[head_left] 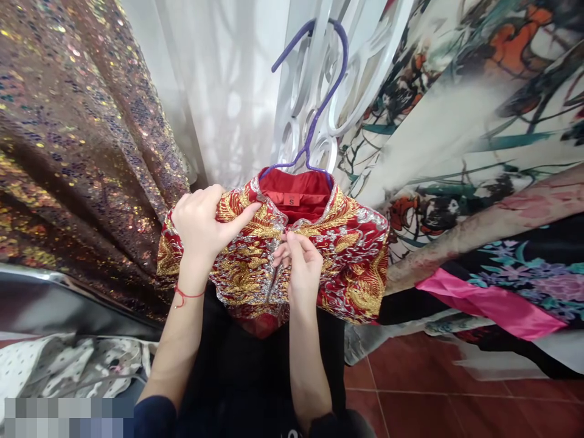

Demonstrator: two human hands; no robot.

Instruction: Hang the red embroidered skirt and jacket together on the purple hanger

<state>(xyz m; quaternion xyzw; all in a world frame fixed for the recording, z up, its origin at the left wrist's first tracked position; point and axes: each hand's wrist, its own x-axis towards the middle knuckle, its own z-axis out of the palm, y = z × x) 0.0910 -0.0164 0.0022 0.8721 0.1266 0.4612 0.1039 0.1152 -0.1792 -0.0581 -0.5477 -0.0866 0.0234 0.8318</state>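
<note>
A red jacket with gold and silver embroidery (351, 255) hangs on a purple hanger (319, 91); a red lining with a small "S" tag shows inside its collar. My left hand (205, 228) grips the left shoulder and collar, thumb pressed across the fabric. My right hand (298, 267) pinches the front opening just below the collar, fingers closed on the fastening there. A red string circles my left wrist.
Brown sequinned fabric (77, 152) hangs at left, a white sheer curtain (228, 91) behind. Painted floral fabric (479, 121) and pink and black floral cloth (497, 304) drape at right. Red tiled floor (433, 389) lies below. Dotted cloth (68, 365) sits at lower left.
</note>
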